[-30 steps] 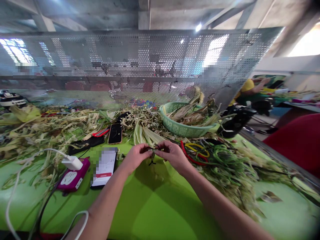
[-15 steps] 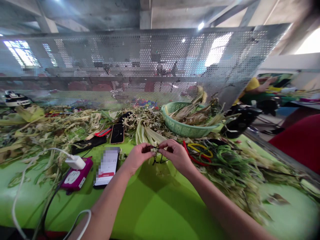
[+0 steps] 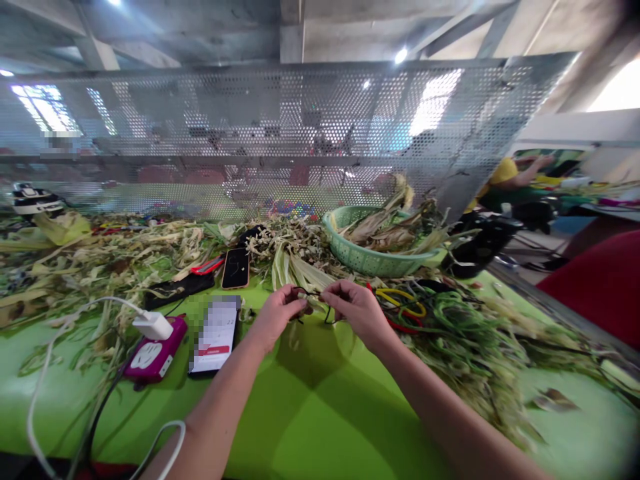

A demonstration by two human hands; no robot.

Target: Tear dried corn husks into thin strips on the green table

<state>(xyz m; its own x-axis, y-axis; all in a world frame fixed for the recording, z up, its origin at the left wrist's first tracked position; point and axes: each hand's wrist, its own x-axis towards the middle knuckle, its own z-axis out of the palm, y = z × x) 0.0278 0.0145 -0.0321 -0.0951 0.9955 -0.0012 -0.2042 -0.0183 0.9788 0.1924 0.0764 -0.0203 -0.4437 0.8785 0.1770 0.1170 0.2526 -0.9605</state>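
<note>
Over the green table (image 3: 320, 413) both hands meet near the middle of the view. My left hand (image 3: 278, 319) is closed in a pinch, thumb against fingers, on a thin black cord (image 3: 310, 292). My right hand (image 3: 359, 312) pinches the same cord a short way to the right, and a loose end hangs below its fingertips. Something small and pale shows by the left fingertips, too small to name. Just behind the hands lie pale corn husk strips (image 3: 295, 272). Red and yellow tool handles (image 3: 404, 301) lie to the right, partly hidden by my right hand.
A green basket (image 3: 377, 262) of dried husks stands behind. Left are a lit phone (image 3: 220, 333), a dark phone (image 3: 235, 268) and a magenta power socket (image 3: 156, 353) with a white charger (image 3: 153, 325). Green strands (image 3: 465, 320) lie right. A perforated metal screen (image 3: 240, 133) borders the back.
My hands have drawn slightly apart, the right one moving right, so more cord shows between them. The hanging cord end has shifted right with it.
</note>
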